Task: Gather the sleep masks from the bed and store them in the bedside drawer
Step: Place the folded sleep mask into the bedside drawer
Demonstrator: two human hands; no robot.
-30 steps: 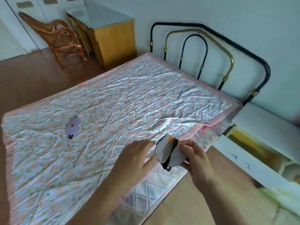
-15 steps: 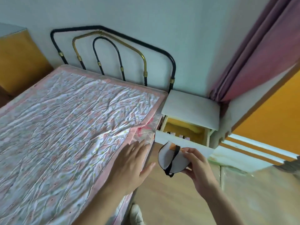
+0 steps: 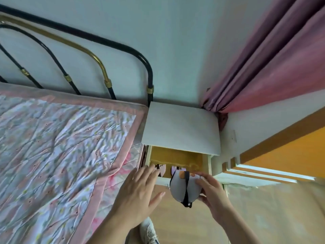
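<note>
The bed (image 3: 58, 155), under a crumpled floral quilt with a pink border, lies to the left of both hands. Just beyond the fingers stands the white bedside cabinet (image 3: 181, 127), its drawer (image 3: 175, 160) pulled open and showing a yellow inside. The left hand (image 3: 139, 196) is spread, its grip open and holding nothing, fingertips at the drawer's front edge. The right hand (image 3: 212, 196) has its grip closed on a folded white sleep mask (image 3: 182, 188) with a black strap, held over the drawer front. Two more masks (image 3: 162, 170) lie inside. No writing is legible.
</note>
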